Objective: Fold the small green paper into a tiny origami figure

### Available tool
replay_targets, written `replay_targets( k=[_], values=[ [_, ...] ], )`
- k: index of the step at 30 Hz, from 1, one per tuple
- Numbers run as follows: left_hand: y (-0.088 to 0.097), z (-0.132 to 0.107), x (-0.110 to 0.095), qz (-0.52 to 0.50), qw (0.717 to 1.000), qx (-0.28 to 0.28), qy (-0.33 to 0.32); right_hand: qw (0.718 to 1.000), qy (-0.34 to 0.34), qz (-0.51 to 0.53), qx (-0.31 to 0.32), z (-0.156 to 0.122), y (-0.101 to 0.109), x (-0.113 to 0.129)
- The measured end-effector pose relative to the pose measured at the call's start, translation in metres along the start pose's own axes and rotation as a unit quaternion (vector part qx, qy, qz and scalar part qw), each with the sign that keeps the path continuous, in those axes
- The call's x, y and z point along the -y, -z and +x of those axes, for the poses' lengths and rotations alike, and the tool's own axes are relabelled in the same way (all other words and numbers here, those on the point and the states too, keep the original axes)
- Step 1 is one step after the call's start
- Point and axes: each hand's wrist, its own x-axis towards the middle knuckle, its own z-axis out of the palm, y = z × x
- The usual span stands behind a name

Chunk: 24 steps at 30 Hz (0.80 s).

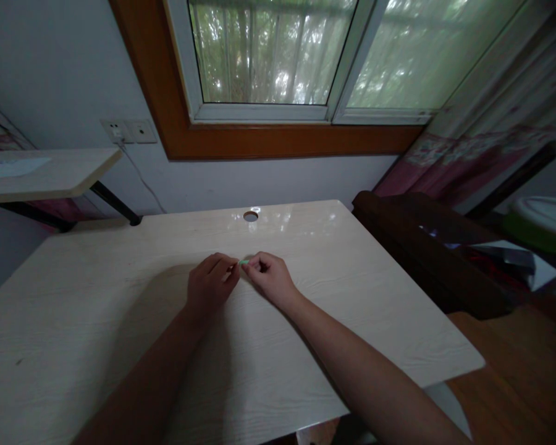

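Observation:
Both hands meet over the middle of a pale wood-grain table (343, 247). A tiny, thin green piece (244, 262) shows between their fingertips, too small for me to tell its kind. My left hand (212, 279) is closed in a pinch at the piece's left end. At its right end, the thumb and fingers of my right hand (269, 275) are pinched together on it. The fingers cover part of the piece.
A raised shelf (50, 176) on black legs stands at the back left. Behind the table are a round cable hole (251, 216), a wall socket (128, 131) with a plugged cord, and a window. Dark wooden furniture (398, 247) stands close to the right edge.

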Motion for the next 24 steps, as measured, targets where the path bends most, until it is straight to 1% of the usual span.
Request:
replay_targets(
  k=[5, 12, 19, 24],
  values=[
    [-0.0005, -0.0027, -0.0004, -0.018, 1.000, -0.012, 0.003, 1.000, 0.023, -0.020, -0.002, 0.0008, 0.0033, 0.0024],
    [0.0024, 0.0000, -0.0030, -0.062, 0.997, -0.041, 0.038, 0.997, 0.060, -0.048, 0.005, 0.0008, 0.0056, 0.0068],
    [0.0032, 0.0004, -0.0025, -0.064, 0.997, -0.041, 0.026, 0.998, 0.045, -0.039, 0.004, 0.0006, 0.0049, 0.0066],
    [0.0052, 0.0019, -0.0032, -0.064, 0.996, -0.054, 0.026, 0.999, 0.037, -0.035, 0.007, 0.0003, 0.0050, 0.0085]
  ],
)
